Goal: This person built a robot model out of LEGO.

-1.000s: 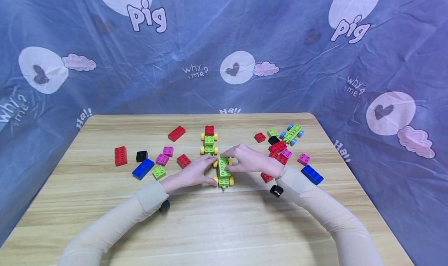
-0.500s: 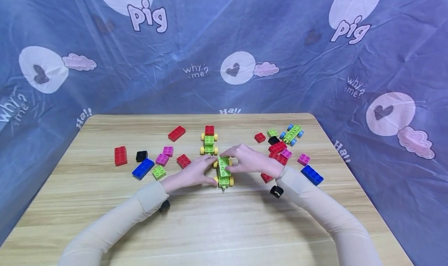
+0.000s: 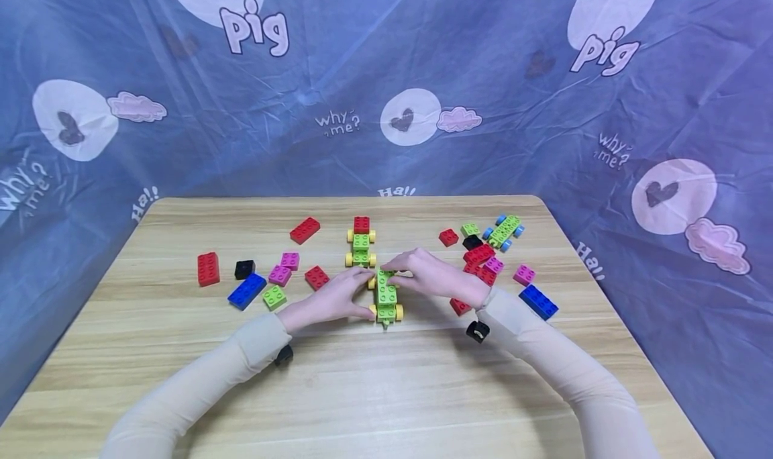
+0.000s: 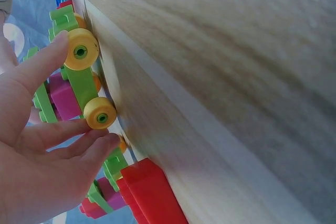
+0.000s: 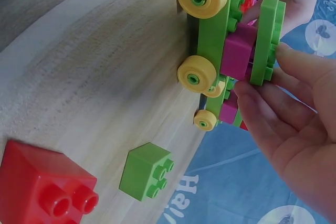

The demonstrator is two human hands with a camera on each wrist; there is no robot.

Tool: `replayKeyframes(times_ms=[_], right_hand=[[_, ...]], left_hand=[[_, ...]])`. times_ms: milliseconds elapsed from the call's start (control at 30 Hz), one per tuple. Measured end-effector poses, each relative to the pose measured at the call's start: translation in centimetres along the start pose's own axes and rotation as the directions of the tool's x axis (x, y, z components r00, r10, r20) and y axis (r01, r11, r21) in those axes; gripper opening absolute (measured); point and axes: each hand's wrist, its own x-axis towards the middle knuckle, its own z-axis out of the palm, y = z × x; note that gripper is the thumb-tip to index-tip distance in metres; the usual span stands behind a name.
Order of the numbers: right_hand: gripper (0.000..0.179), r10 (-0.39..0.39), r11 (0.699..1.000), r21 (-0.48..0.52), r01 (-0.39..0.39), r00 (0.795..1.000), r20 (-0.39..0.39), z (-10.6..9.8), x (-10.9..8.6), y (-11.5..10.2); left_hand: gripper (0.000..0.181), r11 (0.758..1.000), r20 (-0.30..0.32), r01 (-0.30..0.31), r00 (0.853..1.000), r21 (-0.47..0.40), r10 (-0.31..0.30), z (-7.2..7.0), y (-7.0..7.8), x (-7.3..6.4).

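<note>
In the middle of the table a green wheeled base (image 3: 386, 315) with yellow wheels stands upright. It bears a magenta brick (image 5: 239, 51), topped by a long green plate brick (image 5: 265, 35). My left hand (image 3: 338, 296) grips the base from the left, thumb at the near yellow wheel (image 4: 82, 49) and fingers at the far wheel (image 4: 100, 113). From the right, my right hand (image 3: 425, 273) pinches the far end of the green plate brick between thumb and fingers. Right behind the base stands a second yellow-wheeled vehicle (image 3: 361, 242) carrying a red brick (image 3: 361, 225).
Loose bricks lie left, among them a blue one (image 3: 247, 291), a red one (image 3: 208, 269) and a green one (image 3: 274, 298). A mixed cluster (image 3: 480, 264) sits right, near a blue-wheeled green base (image 3: 505, 231). A printed blue cloth (image 3: 386, 157) hangs behind the wooden table (image 3: 386, 392).
My right thumb has slid away from me along the green plate brick, showing more of its top, and the plate looks straighter over the base. My left hand has kept its place.
</note>
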Motion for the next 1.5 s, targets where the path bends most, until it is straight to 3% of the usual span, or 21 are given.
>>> replayKeyframes(times_ms=[333, 667, 1000, 1300, 1500], right_hand=[[0.033, 0.008, 0.999, -0.033, -0.009, 1.0, -0.019, 0.22, 0.14, 0.11], [0.033, 0.021, 1.0, 0.001, -0.021, 1.0, -0.019, 0.31, 0.09, 0.16], [0.031, 0.007, 1.0, -0.01, -0.008, 0.998, -0.068, 0.37, -0.07, 0.27], [0.031, -0.011, 1.0, 0.006, 0.011, 0.999, -0.036, 0.34, -0.02, 0.45], [0.031, 0.023, 0.999, 0.043, -0.022, 0.999, -0.028, 0.29, -0.01, 0.42]], left_hand=[[0.09, 1.0, 0.001, -0.002, 1.0, 0.003, 0.002, -0.09, 0.1, -0.07], [0.091, 1.0, -0.009, -0.003, 1.0, 0.011, 0.003, 0.07, -0.04, -0.12], [0.091, 1.0, -0.007, 0.002, 1.0, 0.003, -0.002, 0.1, 0.01, -0.07], [0.092, 1.0, -0.011, -0.005, 1.0, 0.013, 0.005, 0.12, -0.09, -0.06], [0.091, 1.0, -0.007, -0.009, 1.0, 0.02, 0.009, 0.12, -0.14, -0.04]])
